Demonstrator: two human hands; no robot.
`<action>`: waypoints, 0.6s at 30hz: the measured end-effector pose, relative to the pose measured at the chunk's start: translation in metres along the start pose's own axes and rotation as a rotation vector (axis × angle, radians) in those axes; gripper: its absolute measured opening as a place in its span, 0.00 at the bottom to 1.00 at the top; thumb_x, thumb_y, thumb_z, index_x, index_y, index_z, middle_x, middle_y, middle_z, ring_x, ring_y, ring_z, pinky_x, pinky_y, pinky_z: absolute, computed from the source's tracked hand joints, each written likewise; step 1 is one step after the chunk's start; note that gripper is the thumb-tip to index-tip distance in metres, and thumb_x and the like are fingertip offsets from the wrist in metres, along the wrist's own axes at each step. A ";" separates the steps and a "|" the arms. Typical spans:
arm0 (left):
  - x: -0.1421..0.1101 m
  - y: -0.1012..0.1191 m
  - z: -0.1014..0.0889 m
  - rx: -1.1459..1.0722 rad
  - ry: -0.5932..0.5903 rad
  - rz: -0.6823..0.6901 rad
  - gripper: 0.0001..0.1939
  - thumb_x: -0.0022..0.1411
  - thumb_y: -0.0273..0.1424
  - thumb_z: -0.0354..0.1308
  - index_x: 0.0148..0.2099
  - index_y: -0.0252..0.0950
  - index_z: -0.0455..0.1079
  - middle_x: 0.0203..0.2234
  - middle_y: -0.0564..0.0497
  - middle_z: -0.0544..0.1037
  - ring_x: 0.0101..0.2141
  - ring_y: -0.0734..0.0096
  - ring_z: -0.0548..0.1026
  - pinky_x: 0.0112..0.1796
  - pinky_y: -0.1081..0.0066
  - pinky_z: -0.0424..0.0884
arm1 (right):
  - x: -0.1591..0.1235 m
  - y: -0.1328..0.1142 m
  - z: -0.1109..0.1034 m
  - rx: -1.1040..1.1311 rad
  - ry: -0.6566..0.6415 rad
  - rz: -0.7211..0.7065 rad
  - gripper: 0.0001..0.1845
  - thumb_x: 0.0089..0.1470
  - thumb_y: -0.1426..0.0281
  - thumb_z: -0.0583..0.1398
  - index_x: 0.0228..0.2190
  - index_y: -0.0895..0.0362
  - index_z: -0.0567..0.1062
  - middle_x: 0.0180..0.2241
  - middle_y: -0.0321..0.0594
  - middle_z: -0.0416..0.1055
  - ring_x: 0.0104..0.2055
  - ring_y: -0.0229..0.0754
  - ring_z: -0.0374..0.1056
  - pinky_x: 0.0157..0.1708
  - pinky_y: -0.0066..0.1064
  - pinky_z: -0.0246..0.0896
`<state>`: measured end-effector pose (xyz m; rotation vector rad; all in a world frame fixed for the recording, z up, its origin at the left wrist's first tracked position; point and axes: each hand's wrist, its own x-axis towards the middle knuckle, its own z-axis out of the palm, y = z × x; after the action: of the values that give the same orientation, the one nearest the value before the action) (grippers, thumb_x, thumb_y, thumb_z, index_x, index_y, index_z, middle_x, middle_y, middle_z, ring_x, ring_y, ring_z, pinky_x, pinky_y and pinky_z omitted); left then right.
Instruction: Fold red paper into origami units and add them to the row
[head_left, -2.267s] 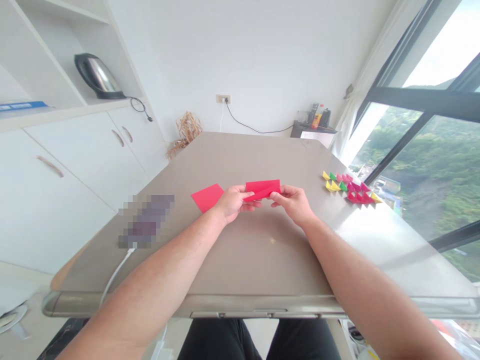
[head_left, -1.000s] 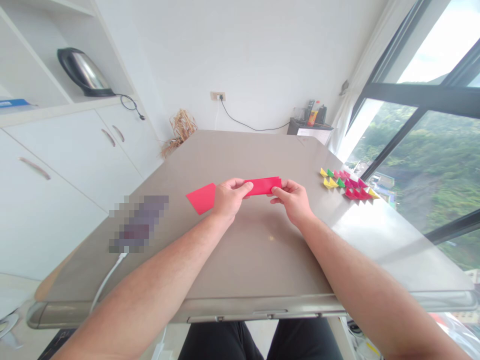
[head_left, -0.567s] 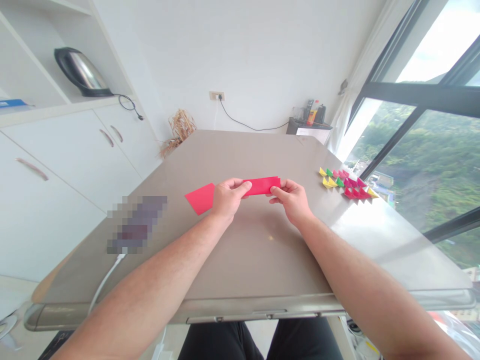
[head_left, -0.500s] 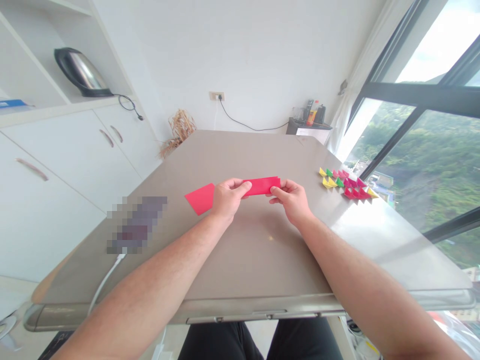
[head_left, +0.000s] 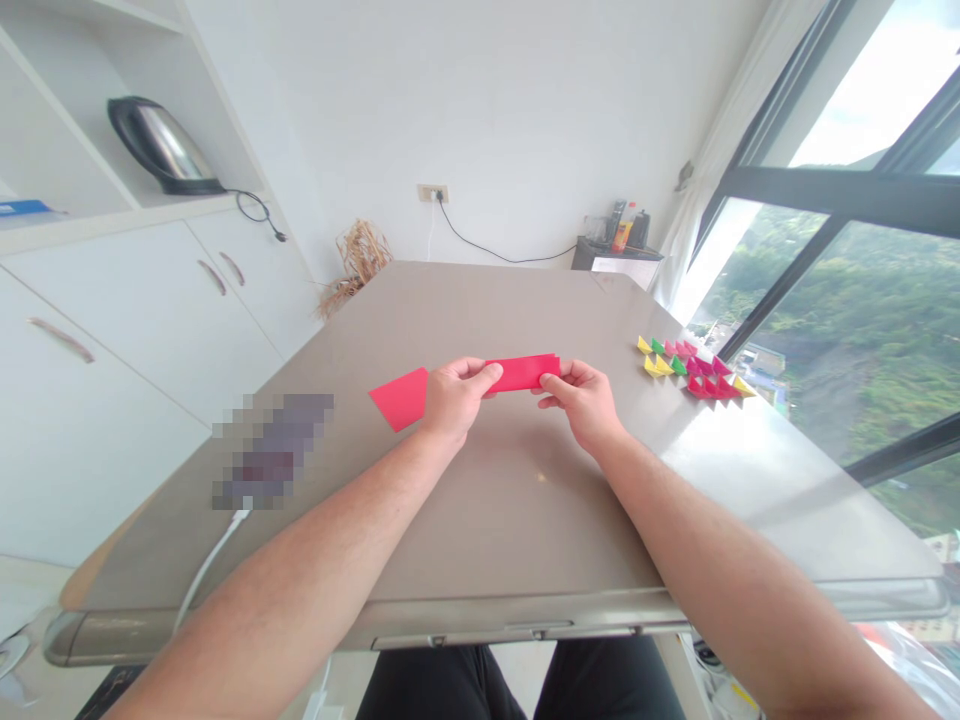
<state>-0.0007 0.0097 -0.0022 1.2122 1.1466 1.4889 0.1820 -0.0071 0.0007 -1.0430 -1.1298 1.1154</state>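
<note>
A folded red sheet of paper (head_left: 523, 373), now a narrow strip, is held level between my two hands above the table. My left hand (head_left: 456, 397) pinches its left end, thumb on top. At the right end, my right hand (head_left: 582, 398) grips it between thumb and fingers. Another red sheet of paper (head_left: 398, 398) lies flat on the table just left of my left hand, which covers its right part.
Several small folded paper boats (head_left: 694, 368) in yellow, green, pink and red stand at the table's right side. To the left lies a blurred-out dark device (head_left: 277, 450) with a white cable (head_left: 208, 560). The grey table (head_left: 495, 310) reaches toward the wall.
</note>
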 end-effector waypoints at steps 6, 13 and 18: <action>0.001 -0.001 -0.001 0.012 0.003 0.006 0.15 0.49 0.44 0.71 0.30 0.37 0.79 0.26 0.51 0.78 0.30 0.68 0.75 0.36 0.68 0.71 | 0.000 -0.002 0.001 -0.002 0.001 0.003 0.10 0.45 0.65 0.70 0.27 0.56 0.75 0.28 0.38 0.76 0.35 0.44 0.75 0.33 0.34 0.72; 0.000 0.001 -0.001 0.050 0.018 0.019 0.15 0.49 0.44 0.71 0.29 0.37 0.78 0.25 0.51 0.79 0.29 0.68 0.74 0.35 0.69 0.69 | -0.001 -0.001 0.001 -0.013 -0.008 0.002 0.12 0.45 0.63 0.69 0.27 0.55 0.74 0.29 0.38 0.76 0.36 0.44 0.75 0.34 0.35 0.72; 0.001 0.008 -0.005 0.154 -0.006 -0.014 0.13 0.49 0.42 0.70 0.27 0.37 0.78 0.22 0.52 0.78 0.26 0.69 0.72 0.32 0.69 0.66 | 0.002 -0.004 -0.003 -0.023 0.045 -0.042 0.20 0.45 0.62 0.69 0.41 0.52 0.74 0.45 0.41 0.78 0.43 0.45 0.75 0.38 0.35 0.71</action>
<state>-0.0059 0.0087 0.0050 1.3080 1.2822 1.4064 0.1852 -0.0058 0.0046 -1.0527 -1.1262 1.0427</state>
